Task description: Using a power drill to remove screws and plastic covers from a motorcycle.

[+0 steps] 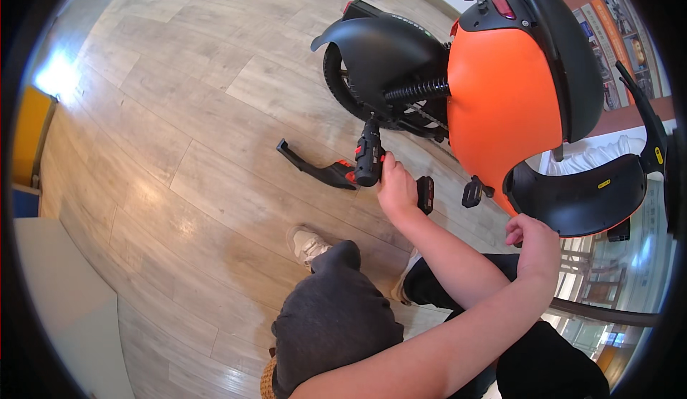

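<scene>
Holding the drill (368, 158), right hand (401, 190) obscures its handle.

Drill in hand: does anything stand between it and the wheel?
Nothing visible does. The right hand holds the drill, its tip overlapping the lower edge of the wheel in this view; contact cannot be told. The black part on the floor lies left of the drill, out of that path.

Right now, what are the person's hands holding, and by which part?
The right hand grips a black-and-red cordless drill by its handle. Whether the left hand holds anything can't be told.
</scene>
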Demonstrator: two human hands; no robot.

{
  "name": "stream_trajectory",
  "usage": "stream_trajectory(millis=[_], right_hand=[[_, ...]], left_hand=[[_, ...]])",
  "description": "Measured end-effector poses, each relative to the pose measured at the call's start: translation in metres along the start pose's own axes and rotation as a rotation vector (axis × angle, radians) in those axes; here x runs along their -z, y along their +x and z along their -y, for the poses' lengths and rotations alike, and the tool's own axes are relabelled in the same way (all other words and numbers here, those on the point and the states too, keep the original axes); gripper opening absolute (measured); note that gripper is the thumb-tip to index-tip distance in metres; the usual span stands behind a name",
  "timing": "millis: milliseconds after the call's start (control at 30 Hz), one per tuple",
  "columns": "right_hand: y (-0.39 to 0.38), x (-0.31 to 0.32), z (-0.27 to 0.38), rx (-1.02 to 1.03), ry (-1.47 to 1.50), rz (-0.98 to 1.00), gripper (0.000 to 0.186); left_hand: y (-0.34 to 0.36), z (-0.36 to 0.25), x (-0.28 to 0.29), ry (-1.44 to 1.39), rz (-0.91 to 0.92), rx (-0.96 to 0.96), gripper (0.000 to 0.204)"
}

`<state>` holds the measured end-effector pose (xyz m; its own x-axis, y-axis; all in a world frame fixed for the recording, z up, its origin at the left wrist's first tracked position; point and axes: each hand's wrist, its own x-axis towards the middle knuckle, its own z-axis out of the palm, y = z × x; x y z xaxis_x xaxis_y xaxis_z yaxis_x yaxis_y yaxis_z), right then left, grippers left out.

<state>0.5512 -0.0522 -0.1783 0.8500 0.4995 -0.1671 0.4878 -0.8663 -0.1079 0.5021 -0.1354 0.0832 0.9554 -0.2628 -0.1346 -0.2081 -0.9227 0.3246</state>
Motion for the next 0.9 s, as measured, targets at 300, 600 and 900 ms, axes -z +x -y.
stream_trajectory(millis=[300,600,900], right_hand=[[0.005,0.0,0.0,-0.049,0.049,-0.016,0.053],[0.007,-0.008,0.009,-0.031,0.09,-0.025,0.051],[0.008,-0.018,0.021,-0.108,0.08,-0.046,0.052]], left_hand=[[-0.003,0.001,0.005,-0.002,0.021,-0.028,0.021],[-0.002,0.004,0.001,-0.008,0.05,-0.038,0.02],[-0.004,0.007,0.005,0.025,0.057,-0.032,0.02]])
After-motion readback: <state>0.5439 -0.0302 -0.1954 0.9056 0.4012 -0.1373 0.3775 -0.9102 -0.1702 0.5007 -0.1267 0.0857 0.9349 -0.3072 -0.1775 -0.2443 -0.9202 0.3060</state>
